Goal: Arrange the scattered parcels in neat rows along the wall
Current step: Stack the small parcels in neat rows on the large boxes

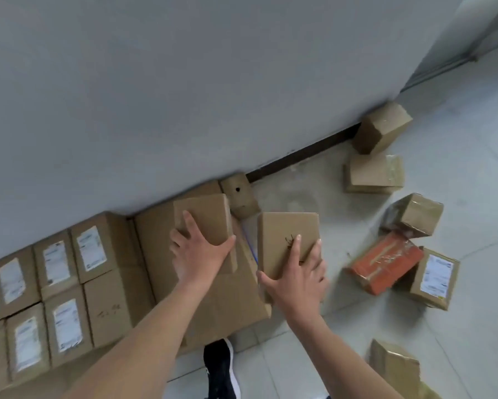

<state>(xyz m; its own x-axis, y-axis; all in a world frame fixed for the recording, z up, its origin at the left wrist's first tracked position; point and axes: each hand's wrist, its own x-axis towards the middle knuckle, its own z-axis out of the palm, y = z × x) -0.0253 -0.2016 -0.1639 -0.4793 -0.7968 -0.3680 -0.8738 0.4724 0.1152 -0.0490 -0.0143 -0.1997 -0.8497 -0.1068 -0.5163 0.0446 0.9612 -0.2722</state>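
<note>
My left hand [200,253] grips a small plain cardboard parcel [206,218] that rests on top of a large brown box [227,298] against the grey wall [184,96]. My right hand [295,279] holds a second flat brown parcel [288,237] just right of the large box, above the floor. To the left, labelled parcels [58,283] stand in two neat rows along the wall. A small box with a hole [239,197] sits by the wall behind the two held parcels.
Loose parcels lie scattered on the tiled floor to the right: two brown boxes [377,151] near the wall, an orange parcel [385,264], a labelled box [434,279], a taped box [417,216], and one [394,367] at the lower right. My dark shoe [220,370] is below the large box.
</note>
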